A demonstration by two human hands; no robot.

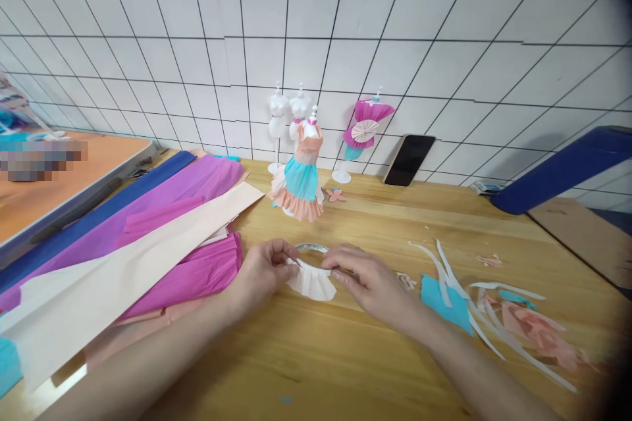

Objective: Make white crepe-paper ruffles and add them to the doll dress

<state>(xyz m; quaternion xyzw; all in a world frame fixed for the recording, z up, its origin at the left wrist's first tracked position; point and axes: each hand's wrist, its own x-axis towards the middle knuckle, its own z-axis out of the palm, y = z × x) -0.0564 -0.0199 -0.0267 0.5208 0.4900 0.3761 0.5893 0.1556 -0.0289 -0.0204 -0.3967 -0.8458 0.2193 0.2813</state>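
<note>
Between my two hands is a small pleated strip of pale crepe paper (312,283), fanned out along its lower edge. My left hand (264,268) pinches its left end, and my right hand (359,271) pinches the right end. Just behind the paper lies a roll of tape (312,248), partly covered by my fingers. Beyond it stands a mini dress form (311,135) wearing a peach and turquoise ruffled paper dress (301,179). A pink flower-shaped paper piece (336,194) rests by its base.
Crepe paper sheets (148,256) in several colours cover the left side. White mini dress forms (277,118), one in magenta paper (372,112), and a phone (409,160) stand against the tiled wall. Paper scraps (533,322) and a turquoise piece (447,306) lie right. A blue roll (567,164) leans there.
</note>
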